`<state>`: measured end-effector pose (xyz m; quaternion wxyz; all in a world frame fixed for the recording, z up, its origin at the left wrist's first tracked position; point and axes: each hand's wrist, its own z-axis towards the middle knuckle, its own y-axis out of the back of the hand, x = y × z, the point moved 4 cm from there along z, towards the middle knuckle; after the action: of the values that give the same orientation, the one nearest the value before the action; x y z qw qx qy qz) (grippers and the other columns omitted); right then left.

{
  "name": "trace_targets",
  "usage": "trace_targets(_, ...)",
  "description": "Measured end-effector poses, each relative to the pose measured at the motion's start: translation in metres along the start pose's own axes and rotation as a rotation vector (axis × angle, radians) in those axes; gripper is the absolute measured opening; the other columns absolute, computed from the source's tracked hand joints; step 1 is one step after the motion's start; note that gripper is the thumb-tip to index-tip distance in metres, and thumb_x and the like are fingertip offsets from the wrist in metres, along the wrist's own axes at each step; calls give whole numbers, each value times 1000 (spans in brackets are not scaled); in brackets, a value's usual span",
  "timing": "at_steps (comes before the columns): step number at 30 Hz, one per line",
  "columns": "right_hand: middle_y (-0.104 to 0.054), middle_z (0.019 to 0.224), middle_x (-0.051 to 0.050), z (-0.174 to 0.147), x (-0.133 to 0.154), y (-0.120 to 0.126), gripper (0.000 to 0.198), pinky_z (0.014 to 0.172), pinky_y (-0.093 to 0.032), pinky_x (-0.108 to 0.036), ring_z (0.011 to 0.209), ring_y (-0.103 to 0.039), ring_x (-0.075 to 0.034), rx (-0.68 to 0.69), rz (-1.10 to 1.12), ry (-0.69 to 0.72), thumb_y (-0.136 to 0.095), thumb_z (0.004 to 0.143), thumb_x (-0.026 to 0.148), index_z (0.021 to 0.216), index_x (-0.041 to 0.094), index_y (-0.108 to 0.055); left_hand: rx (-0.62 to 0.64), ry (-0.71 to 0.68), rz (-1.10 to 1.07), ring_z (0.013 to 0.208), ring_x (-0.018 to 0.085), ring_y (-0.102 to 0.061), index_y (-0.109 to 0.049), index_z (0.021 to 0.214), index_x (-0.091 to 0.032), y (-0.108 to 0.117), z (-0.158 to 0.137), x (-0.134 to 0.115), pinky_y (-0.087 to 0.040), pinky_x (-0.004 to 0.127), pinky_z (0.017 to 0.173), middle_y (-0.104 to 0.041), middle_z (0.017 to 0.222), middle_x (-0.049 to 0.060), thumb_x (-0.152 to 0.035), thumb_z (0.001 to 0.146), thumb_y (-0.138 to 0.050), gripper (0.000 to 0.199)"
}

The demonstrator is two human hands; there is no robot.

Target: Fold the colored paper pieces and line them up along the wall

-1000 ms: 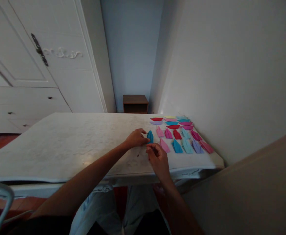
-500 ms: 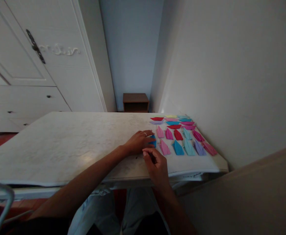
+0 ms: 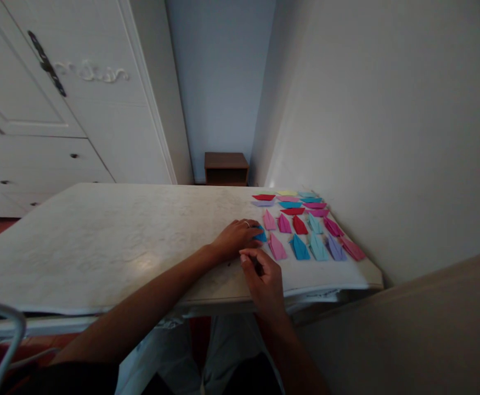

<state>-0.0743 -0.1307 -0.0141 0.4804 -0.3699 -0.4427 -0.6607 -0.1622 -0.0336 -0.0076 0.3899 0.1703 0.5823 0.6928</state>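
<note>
My left hand (image 3: 238, 240), with a ring on one finger, reaches over a blue folded paper piece (image 3: 260, 235). Its fingers and thumb are on the piece and hide part of it. Just nearer to me is my right hand (image 3: 264, 274), its thumb and index finger pinched together close to the left hand. Whatever is in that pinch, if anything, is too small to make out. Right of the left hand lie a pink folded paper piece (image 3: 277, 247) and another blue folded paper piece (image 3: 300, 248), side by side in a row.
More coloured folded papers, such as a red one (image 3: 299, 225), a turquoise one (image 3: 317, 248) and a purple one (image 3: 336, 249), lie in rows on the white table (image 3: 120, 241). Boat-shaped ones lie farther back. A wall (image 3: 367, 137) borders the right side.
My left hand has shifted slightly right with the blue folded paper, which sits closer to the pink ones. My right hand stays pinched in nearly the same spot. The view has tilted a little.
</note>
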Motion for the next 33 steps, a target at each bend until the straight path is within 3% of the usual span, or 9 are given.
trace_targets(8, -67, 78, -3, -1, -3, 0, 23, 59, -42, -25, 67, -57, -15, 2, -4, -13, -54, 89, 33, 92, 18, -70, -30, 17, -25, 120, 27, -56, -61, 122, -19, 1, -10, 3, -45, 40, 101, -54, 138, 14, -28, 90, -60, 34)
trace_targets(14, -66, 78, -3, 0, -5, -1, 23, 56, -41, -25, 66, -56, -15, 15, 6, -25, -54, 88, 35, 92, 18, -69, -156, 59, -141, 120, 24, -55, -58, 124, -17, 11, -21, 6, -43, 38, 103, -60, 128, 13, -36, 90, -58, 38)
trace_targets(19, -63, 71, -1, 4, -9, 1, 25, 53, -41, -24, 60, -55, -14, -7, 51, -127, -56, 86, 40, 89, 18, -67, -126, 310, -165, 82, 20, -65, -63, 108, -17, 31, -56, 5, -48, 31, 77, -70, 88, 7, -29, 93, -51, 23)
trace_targets(24, -59, 62, 1, 16, -10, -3, 29, 49, -39, -22, 53, -52, -12, 38, 95, -204, -61, 82, 47, 76, 18, -63, -107, 426, -221, 58, 14, -55, -63, 84, -18, 47, -104, 1, -36, 25, 57, -63, 66, 1, -29, 89, -53, 16)
trace_targets(28, -53, 53, 2, 25, -2, -18, 39, 47, -36, -22, 48, -47, -10, 122, 106, -180, -59, 83, 51, 62, 18, -57, -255, 455, -364, 53, 12, -49, -58, 70, -18, 54, -134, 9, -32, 23, 53, -57, 58, -1, -29, 83, -58, 17)
trace_targets(33, -53, 55, 2, 27, 21, -60, 42, 48, -38, -22, 48, -48, -10, 248, 136, -140, -57, 85, 51, 59, 19, -52, -476, 532, -637, 52, 11, -46, -58, 64, -19, 64, -163, 22, -33, 22, 50, -55, 55, -2, -34, 79, -63, 22)
